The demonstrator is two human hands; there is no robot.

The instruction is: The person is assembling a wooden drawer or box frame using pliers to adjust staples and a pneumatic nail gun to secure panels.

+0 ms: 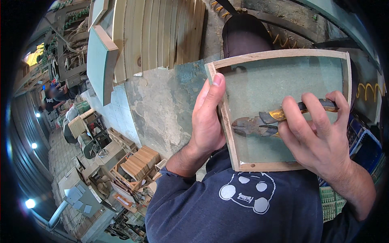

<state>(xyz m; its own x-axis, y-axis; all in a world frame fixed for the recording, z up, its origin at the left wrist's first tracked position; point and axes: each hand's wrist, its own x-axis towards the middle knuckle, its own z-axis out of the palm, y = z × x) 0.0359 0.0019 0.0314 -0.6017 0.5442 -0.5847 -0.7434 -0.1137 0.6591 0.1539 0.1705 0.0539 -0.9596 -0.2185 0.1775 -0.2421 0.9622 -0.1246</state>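
A shallow wooden frame (279, 54) with a grey-green panel (275, 81) set inside it lies in front of me, its open side facing up. My left hand (208, 117) grips its left side, thumb pressed on the wooden rim and the other fingers hidden behind. In my right hand (320, 133) are worn pliers (247, 126) with yellow and black handles. Their dark, rusty jaws point left, close to the inner edge of the left rim. The right fingers wrap round the handles over the panel.
Several wooden boards (158, 36) stand stacked at the upper left, beside a green-faced box (99, 60). Further left are a crate of wood pieces (139, 162) and cluttered benches. A distant person (52, 99) is at the far left. Blue crates (364, 141) and yellow coiled hose (370, 90) lie on the right.
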